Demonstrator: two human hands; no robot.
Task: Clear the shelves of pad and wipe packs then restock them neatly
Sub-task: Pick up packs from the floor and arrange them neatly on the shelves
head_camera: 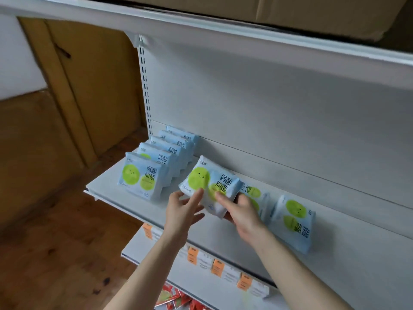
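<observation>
Gripping pale blue soft plastic pack with green circles [210, 186] above white metal shelf [105, 184]: right hand [242, 210] wraps pack's lower right edge, fingers over front; left hand [182, 209] spread wide, fingertips touching pack's lower left corner. Pack tilted, near shelf back panel. Row of five matching blue packs [156, 166] standing upright at shelf's left end. Two more same-print packs [292, 222] leaning against back panel to right. Orange price labels [218, 268] on lower shelf edge.
</observation>
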